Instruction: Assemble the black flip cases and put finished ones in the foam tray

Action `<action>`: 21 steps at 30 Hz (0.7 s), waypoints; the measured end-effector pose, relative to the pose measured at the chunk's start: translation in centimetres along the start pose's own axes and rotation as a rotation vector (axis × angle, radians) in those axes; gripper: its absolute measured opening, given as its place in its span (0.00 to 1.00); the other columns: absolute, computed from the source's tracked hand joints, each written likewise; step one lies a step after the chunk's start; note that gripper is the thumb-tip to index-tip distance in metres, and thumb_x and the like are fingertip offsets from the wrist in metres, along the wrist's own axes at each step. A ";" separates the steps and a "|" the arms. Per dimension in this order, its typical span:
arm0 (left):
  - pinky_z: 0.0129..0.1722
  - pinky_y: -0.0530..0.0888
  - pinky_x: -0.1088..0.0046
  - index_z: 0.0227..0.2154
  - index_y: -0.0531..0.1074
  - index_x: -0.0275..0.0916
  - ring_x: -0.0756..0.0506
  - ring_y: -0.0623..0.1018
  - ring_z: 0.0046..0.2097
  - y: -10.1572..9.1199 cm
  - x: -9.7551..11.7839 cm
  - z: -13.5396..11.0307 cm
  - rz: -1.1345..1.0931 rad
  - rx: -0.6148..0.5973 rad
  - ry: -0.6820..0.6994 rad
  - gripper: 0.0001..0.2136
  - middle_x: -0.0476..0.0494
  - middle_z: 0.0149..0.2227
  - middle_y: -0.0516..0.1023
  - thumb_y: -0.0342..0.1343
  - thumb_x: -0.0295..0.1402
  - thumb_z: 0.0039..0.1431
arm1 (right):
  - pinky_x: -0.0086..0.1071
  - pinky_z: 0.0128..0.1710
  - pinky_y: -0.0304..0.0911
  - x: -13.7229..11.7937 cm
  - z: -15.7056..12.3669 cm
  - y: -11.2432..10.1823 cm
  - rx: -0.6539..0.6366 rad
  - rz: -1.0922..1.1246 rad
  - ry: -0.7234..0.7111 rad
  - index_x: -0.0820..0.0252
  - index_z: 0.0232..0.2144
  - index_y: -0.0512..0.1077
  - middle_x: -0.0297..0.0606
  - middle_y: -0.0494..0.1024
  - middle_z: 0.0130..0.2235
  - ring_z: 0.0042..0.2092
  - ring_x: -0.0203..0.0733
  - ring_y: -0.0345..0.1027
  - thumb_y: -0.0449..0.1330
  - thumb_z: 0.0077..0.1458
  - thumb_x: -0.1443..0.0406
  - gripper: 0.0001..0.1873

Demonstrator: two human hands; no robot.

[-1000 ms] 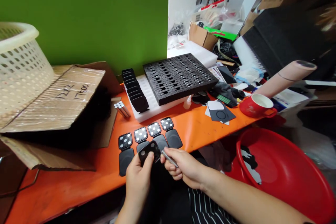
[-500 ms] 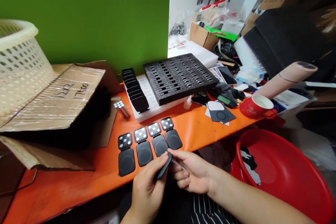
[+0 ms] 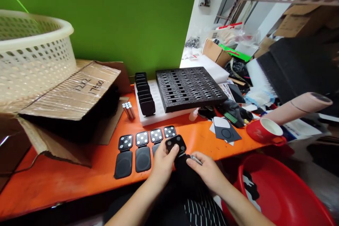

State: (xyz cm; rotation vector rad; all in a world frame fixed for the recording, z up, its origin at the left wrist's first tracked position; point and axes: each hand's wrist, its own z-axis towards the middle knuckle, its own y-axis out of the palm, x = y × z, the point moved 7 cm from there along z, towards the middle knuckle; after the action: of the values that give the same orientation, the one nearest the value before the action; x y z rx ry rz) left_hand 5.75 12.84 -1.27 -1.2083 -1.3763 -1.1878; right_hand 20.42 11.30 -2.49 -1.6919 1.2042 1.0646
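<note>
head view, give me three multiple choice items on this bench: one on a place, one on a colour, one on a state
1. Where does the red mug stand?
A. on the orange table, right of the black foam tray
B. inside the white basket
C. in the red basin

2. What colour is the wall behind the table?
A. blue
B. green
C. grey

3. What is the left hand doing?
A. lying flat on the table
B. holding a black hinged case
C. gripping the mug

Answers: 1 A, the mug sits on the orange table to the right of the black foam tray. 2 B, the wall is plainly green. 3 B, its fingers pinch the black hinged case, with the right hand close beside it.
</note>
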 end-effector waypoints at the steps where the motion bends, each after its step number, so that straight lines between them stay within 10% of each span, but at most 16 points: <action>1: 0.39 0.76 0.64 0.44 0.67 0.33 0.41 0.79 0.41 0.7 -0.4 0.7 0.022 -0.045 -0.010 0.16 0.36 0.41 0.78 0.50 0.40 0.59 | 0.29 0.28 0.54 0.4 0.3 -0.4 -0.008 -0.060 -0.003 0.61 0.25 0.66 0.32 0.67 0.25 0.28 0.36 0.59 0.60 0.50 0.51 0.18; 5: 0.52 0.68 0.55 0.53 0.63 0.36 0.37 0.71 0.54 1.4 -1.5 2.3 0.192 -0.093 0.057 0.21 0.33 0.52 0.72 0.51 0.37 0.58 | 0.30 0.27 0.52 1.3 2.9 -3.1 0.121 -0.279 -0.042 0.60 0.23 0.63 0.31 0.65 0.23 0.27 0.37 0.58 0.52 0.55 0.53 0.18; 11: 0.60 0.52 0.46 0.61 0.53 0.37 0.35 0.53 0.64 2.6 -3.8 1.3 1.219 -0.330 0.388 0.30 0.39 0.64 0.54 0.49 0.45 0.59 | 0.32 0.32 0.55 1.3 7.4 -3.9 0.107 -0.801 -0.016 0.60 0.24 0.66 0.39 0.73 0.28 0.32 0.43 0.66 0.48 0.57 0.56 0.17; 21: 0.59 0.54 0.48 0.62 0.50 0.41 0.36 0.55 0.63 1.1 -4.2 0.8 1.321 -0.338 0.416 0.30 0.44 0.64 0.52 0.45 0.48 0.60 | 0.33 0.31 0.55 -0.4 6.9 -1.5 0.106 -1.205 0.026 0.58 0.34 0.71 0.45 0.78 0.35 0.36 0.48 0.71 0.46 0.60 0.52 0.20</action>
State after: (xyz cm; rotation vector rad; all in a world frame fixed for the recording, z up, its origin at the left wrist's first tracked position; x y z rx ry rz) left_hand 7.24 13.26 -5.44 -1.5535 0.0840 -0.5997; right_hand 20.53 18.20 -4.26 -1.8700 0.0893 0.2106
